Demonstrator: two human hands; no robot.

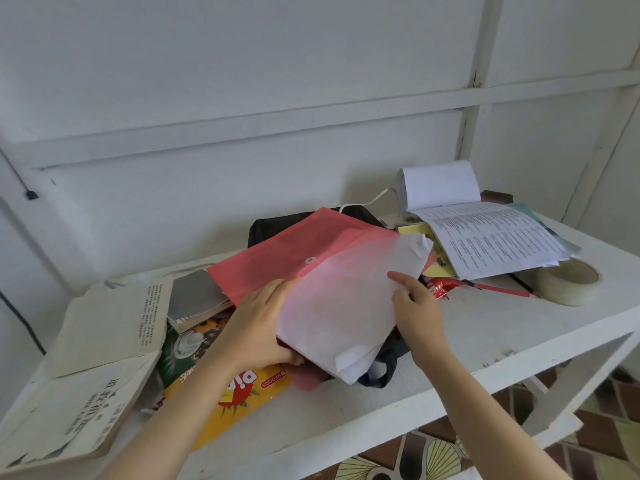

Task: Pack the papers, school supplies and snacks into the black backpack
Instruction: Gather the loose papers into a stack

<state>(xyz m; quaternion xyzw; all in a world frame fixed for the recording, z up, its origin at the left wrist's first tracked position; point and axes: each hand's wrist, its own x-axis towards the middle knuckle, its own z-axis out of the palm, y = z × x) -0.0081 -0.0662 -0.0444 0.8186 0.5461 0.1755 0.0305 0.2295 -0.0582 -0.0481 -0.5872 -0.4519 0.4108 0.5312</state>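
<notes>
A stack of white papers (pixel 341 306) sits partly inside a translucent red snap folder (pixel 277 258) whose flap lies open toward the wall. My left hand (pixel 263 327) grips the papers and folder at their left edge. My right hand (pixel 415 310) holds the papers' right edge with thumb and fingers. The black backpack (pixel 273 225) lies under the folder, mostly hidden, with a dark strap (pixel 384 368) showing near the front. A yellow snack bag (pixel 239 400) and a green snack bag (pixel 187 344) lie at the left front.
On the white table (pixel 485 334), an open printed booklet (pixel 491 237) lies at the back right, with a tape roll (pixel 568 282), a red pencil (pixel 502 289) and a red candy wrapper (pixel 441 287). A grey book (pixel 197 299) and old paper booklets (pixel 104 341) lie left.
</notes>
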